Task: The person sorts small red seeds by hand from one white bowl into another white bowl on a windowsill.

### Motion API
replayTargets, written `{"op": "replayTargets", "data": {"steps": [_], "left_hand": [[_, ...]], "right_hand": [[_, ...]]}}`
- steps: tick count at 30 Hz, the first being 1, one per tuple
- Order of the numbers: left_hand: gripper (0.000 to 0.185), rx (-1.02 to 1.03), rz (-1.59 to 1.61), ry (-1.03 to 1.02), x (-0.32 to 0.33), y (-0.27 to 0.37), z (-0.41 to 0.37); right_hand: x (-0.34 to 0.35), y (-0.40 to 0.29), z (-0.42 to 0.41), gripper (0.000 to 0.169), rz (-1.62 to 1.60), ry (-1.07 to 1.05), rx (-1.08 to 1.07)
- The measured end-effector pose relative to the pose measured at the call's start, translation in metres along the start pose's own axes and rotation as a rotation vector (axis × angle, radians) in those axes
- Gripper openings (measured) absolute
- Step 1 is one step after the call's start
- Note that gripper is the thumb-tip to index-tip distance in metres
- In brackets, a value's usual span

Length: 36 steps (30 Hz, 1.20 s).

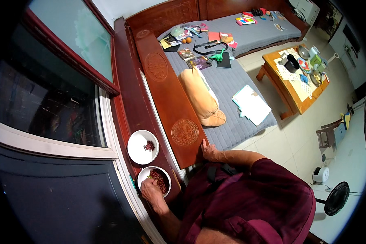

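Note:
My left hand (pixel 152 190) is over the nearer white bowl (pixel 170 186), its curled fingers closed around a small green object (pixel 149 176) whose tip shows above the beans. Small dark red beans (pixel 159 180) cover much of that bowl's inside. Just beyond it stands a second white bowl (pixel 137 149) with a fluted rim, holding a small pile of the same beans (pixel 149 145). My right hand (pixel 209 151) rests at the edge of the carved wooden armrest (pixel 174 106), fingers spread and gripping nothing. Part of the green object is hidden by my left fingers.
Both bowls stand on a dark red wooden ledge (pixel 135 113) beside a window frame (pixel 106 128). Right of the armrest, a grey-cushioned bench (pixel 228 79) carries a plush cushion (pixel 199 94), a white board (pixel 252 105), books and toys. A low wooden table (pixel 274 70) holds pots and dishes.

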<state>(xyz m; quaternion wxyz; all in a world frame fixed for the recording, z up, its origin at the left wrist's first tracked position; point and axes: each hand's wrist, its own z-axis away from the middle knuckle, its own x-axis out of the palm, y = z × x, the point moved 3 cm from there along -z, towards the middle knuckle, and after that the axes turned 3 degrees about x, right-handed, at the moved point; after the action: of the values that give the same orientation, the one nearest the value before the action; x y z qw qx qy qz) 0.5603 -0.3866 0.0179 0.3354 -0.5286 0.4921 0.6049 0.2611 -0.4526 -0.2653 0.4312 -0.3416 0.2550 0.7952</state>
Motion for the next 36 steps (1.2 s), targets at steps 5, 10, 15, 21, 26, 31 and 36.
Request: {"op": "replayTargets", "data": {"steps": [5, 10, 15, 21, 26, 31, 36], "left_hand": [[0.007, -0.025, -0.003, -0.065, -0.004, 0.001, 0.004], [0.008, 0.025, 0.023, 0.055, -0.003, -0.005, 0.011], [0.013, 0.091, 0.07, 0.103, -0.008, -0.002, 0.013], [0.013, 0.022, 0.132, 0.068, -0.017, 0.005, 0.008], [0.011, 0.023, 0.244, 0.189, -0.032, 0.019, -0.003], [0.01, 0.144, 0.312, 0.306, -0.047, 0.041, -0.037], [0.022, 0.137, 0.299, 0.258, -0.053, 0.057, -0.071]], "right_hand": [[0.02, -0.005, -0.013, 0.043, 0.035, 0.045, 0.064], [0.006, -0.002, -0.004, 0.046, 0.051, 0.011, -0.015], [0.016, -0.004, -0.011, 0.046, -0.008, 0.013, 0.046], [0.0, -0.004, 0.001, 0.047, 0.128, 0.013, -0.027], [0.005, -0.009, -0.006, 0.047, 0.107, 0.068, 0.006], [0.028, -0.002, -0.007, 0.056, 0.197, 0.207, 0.011], [0.027, 0.003, -0.005, 0.061, 0.109, 0.224, -0.02]]}}
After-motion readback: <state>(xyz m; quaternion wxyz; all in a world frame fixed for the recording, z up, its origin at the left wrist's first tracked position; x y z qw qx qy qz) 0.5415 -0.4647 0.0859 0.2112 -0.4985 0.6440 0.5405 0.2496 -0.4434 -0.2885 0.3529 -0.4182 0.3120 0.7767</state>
